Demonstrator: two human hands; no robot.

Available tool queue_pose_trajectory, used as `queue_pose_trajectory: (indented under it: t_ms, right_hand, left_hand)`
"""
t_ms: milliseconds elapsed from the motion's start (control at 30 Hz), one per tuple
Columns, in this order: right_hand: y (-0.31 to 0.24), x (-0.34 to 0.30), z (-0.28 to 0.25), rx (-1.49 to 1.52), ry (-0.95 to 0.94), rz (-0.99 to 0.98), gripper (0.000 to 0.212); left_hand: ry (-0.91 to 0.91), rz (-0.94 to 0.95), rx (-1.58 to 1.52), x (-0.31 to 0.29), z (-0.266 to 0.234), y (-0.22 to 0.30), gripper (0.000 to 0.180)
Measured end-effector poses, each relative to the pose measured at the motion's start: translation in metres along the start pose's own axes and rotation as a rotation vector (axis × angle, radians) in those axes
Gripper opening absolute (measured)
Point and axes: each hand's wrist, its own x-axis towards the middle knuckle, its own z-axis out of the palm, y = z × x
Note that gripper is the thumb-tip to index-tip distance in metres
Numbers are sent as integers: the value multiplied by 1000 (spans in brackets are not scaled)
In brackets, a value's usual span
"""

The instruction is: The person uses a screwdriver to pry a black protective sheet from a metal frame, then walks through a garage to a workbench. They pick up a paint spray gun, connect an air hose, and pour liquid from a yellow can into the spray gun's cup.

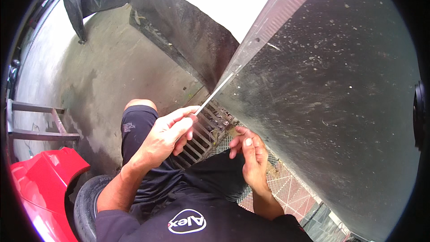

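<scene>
My left hand is closed in a pinch on a thin, pale rod. The rod slants up and to the right, and its far tip reaches the lower end of a greyish-pink ridged edge strip on the wall corner. Whether the tip touches the strip or only overlaps it, I cannot tell. Lower and to the right, my right hand hangs above my thigh, its fingers loosely curled and apart from the thumb. Nothing shows in it.
A dark speckled wall rises close on the right. Below my hands lies a metal drain grate, beside red patterned tiles. A red vehicle panel and a tyre stand at lower left, near a metal frame.
</scene>
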Motion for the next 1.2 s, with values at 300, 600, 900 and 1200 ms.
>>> queue_pose_trajectory:
  t_ms: [300,600,900,1200]
  right_hand:
    - [-22,-1,54,-284,-15,-106,48]
    - [14,2,196,-426,698,46,70]
    - [19,49,240,-884,1239,-56,51]
    - [26,65,240,-238,1422,-56,29]
  left_hand:
    - [-305,-176,119,44,-23,20,45]
    - [-447,-276,-323,139,24,17,42]
    - [-521,-413,-512,161,33,30,30]
    - [-445,-360,-345,160,31,35,26]
